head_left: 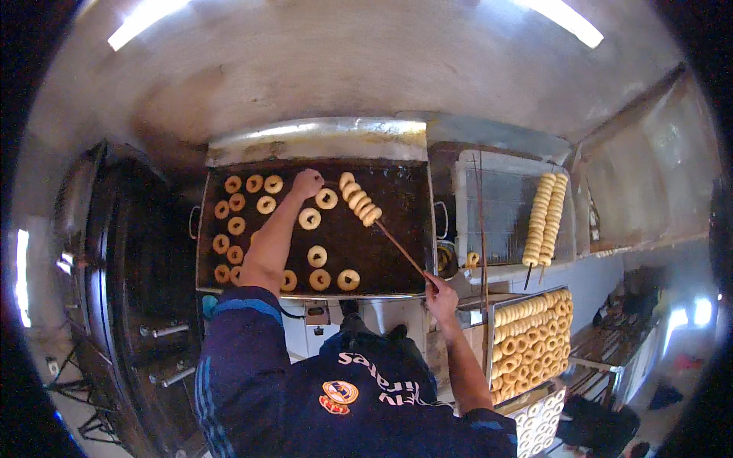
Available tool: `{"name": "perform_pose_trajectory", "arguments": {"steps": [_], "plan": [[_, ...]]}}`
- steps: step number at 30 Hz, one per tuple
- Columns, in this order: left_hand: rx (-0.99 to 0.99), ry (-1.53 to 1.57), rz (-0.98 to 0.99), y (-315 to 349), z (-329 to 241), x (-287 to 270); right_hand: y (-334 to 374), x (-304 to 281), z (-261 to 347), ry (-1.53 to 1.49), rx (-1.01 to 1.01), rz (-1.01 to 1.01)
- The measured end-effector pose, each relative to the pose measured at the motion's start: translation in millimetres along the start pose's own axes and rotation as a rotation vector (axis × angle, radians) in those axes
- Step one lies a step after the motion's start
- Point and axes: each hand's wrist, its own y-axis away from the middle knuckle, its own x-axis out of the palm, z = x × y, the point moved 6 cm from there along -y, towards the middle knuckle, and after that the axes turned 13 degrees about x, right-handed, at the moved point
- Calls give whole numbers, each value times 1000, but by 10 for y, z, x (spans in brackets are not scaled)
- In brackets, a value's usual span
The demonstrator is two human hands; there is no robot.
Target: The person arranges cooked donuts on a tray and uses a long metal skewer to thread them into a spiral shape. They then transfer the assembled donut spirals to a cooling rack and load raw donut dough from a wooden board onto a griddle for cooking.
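A wide fryer [317,137] filled with dark oil is in front of me, with several golden doughnuts [309,218] floating in it, mostly on its left side. My right hand [440,298], at the fryer's near right corner, grips one end of a long thin stick [402,249]. The stick slants up and left over the oil with several ring doughnuts [357,200] threaded on its far part. My left hand [308,184] reaches over the far middle of the fryer, fingers curled, close to the stick's far end. What its fingers hold is too small to tell.
Right of the fryer, two loaded sticks of doughnuts [544,217] lie on a draining rack [496,221], with long bare sticks [479,198] at its left side. Nearer stands a tray [492,351] packed with doughnut rows, above paler rings [542,420]. Dark metal cabinets [149,305] stand at left.
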Motion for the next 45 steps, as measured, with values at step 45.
{"name": "perform_pose_trajectory", "arguments": {"steps": [45], "plan": [[-470,-256,-354,3535,547,-366,-457,494,445,73,-376,497]]}}
